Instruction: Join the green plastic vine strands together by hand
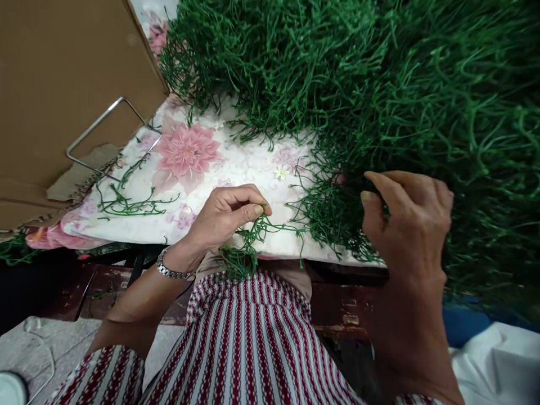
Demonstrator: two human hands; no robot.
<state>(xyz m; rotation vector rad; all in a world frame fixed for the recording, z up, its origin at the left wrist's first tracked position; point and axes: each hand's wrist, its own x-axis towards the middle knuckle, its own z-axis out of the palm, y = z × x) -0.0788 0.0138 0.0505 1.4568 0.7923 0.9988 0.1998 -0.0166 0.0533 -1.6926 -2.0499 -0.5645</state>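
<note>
The left hand (225, 216) pinches a green sprig (270, 228) in a closed grip; the right hand (407, 222), fingers curled, digs into the green pile (379, 101) on the surface (211, 169).

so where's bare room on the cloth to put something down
Bare floral cloth lies between the cardboard box, the left hand and the green pile; a few loose sprigs cross it. The right side around the right hand is crowded.

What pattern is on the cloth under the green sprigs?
Pink flowers on white, across the cloth; the head view shows it.

Dark green sprigs (371, 90) on a white cloth (219, 169) with pink flowers, red-and-white striped clothing (253, 343)
</note>
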